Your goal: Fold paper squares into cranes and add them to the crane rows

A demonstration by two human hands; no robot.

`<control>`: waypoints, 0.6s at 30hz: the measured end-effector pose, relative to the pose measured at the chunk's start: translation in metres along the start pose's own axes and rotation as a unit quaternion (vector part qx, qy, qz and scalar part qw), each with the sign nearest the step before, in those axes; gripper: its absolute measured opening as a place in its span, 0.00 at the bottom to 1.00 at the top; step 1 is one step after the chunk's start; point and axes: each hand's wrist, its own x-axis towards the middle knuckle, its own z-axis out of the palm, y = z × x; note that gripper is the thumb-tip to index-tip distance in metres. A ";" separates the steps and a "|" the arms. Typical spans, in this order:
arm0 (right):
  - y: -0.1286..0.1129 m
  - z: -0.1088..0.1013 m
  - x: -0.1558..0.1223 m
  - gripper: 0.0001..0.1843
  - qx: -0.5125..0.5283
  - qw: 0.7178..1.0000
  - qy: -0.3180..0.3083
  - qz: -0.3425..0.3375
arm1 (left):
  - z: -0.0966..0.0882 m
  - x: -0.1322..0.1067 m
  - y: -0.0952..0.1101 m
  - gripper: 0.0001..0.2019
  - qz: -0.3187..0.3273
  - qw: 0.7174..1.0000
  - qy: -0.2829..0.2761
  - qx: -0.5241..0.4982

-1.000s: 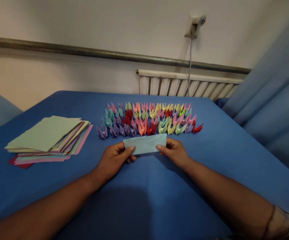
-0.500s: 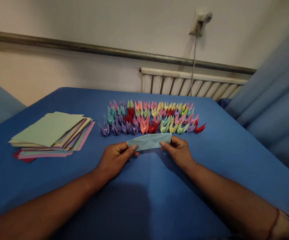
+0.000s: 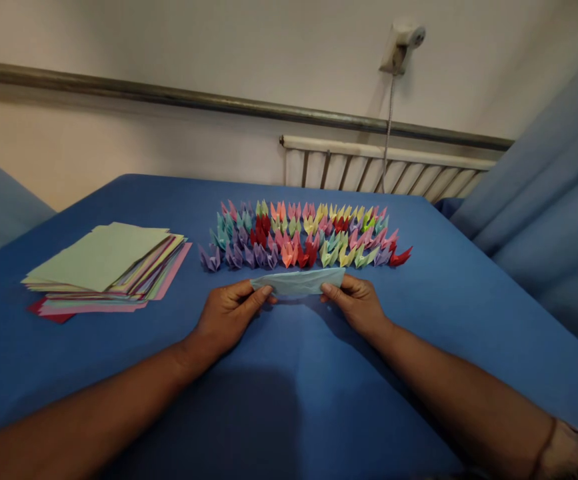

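A light blue piece of folded paper [image 3: 299, 282] is stretched level between my two hands, above the blue table. My left hand [image 3: 231, 307] pinches its left end, thumb on the near face. At the right end, my right hand [image 3: 356, 301] grips it the same way, with the other fingers behind. Just beyond the paper stand several rows of folded paper cranes [image 3: 289, 252] in purple, red, pink, yellow, green and teal.
On the left of the blue table [image 3: 249, 427] lies an uneven stack of coloured paper sheets [image 3: 103, 257], pale green on top. Behind are a metal rail [image 3: 193, 99], a radiator [image 3: 339, 147] and a wall socket with a cord [image 3: 399, 53]. A blue curtain [image 3: 559, 167] hangs at right.
The folded paper has flattened to a narrower strip in view, its left end shifting slightly left with my left hand. My right hand has barely moved.
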 end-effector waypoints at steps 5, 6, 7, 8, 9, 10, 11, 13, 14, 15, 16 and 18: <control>-0.004 0.001 0.000 0.16 0.030 0.998 -0.047 -0.012 | 0.000 -0.002 0.001 0.13 0.029 0.999 -0.023 -0.035; -0.004 0.001 0.000 0.16 0.035 0.998 -0.044 -0.007 | 0.000 -0.002 0.002 0.13 0.029 0.999 -0.023 -0.035; -0.004 0.001 -0.001 0.16 0.038 0.999 -0.034 -0.001 | 0.000 -0.002 0.003 0.13 0.028 0.999 -0.016 -0.031; -0.004 0.001 -0.001 0.16 0.039 0.999 -0.023 0.007 | 0.001 -0.002 0.003 0.13 0.026 0.999 -0.007 -0.025; -0.003 0.000 -0.001 0.16 0.037 0.999 -0.012 0.014 | 0.000 -0.002 0.004 0.13 0.023 1.000 0.004 -0.020; -0.003 0.000 -0.001 0.16 0.034 0.999 -0.005 0.020 | 0.000 -0.002 0.005 0.13 0.020 1.000 0.014 -0.018; -0.002 0.000 -0.001 0.16 0.031 0.999 -0.003 0.026 | 0.000 -0.002 0.006 0.13 0.016 1.000 0.020 -0.018; -0.001 0.000 -0.001 0.17 0.024 0.999 -0.008 0.032 | 0.000 -0.002 0.008 0.14 0.010 0.999 0.025 -0.020; 0.000 0.000 -0.001 0.17 0.023 0.999 -0.009 0.034 | 0.000 -0.002 0.008 0.14 0.008 0.999 0.027 -0.019; 0.000 0.001 -0.001 0.17 0.024 0.999 -0.009 0.035 | 0.000 -0.003 0.009 0.14 0.005 0.999 0.031 -0.019; 0.000 0.001 -0.002 0.16 0.028 0.999 -0.007 0.036 | 0.000 -0.003 0.009 0.14 0.002 0.999 0.034 -0.018; 0.000 0.002 -0.002 0.15 0.038 0.999 -0.002 0.037 | 0.000 -0.003 0.009 0.14 -0.012 0.999 0.041 -0.019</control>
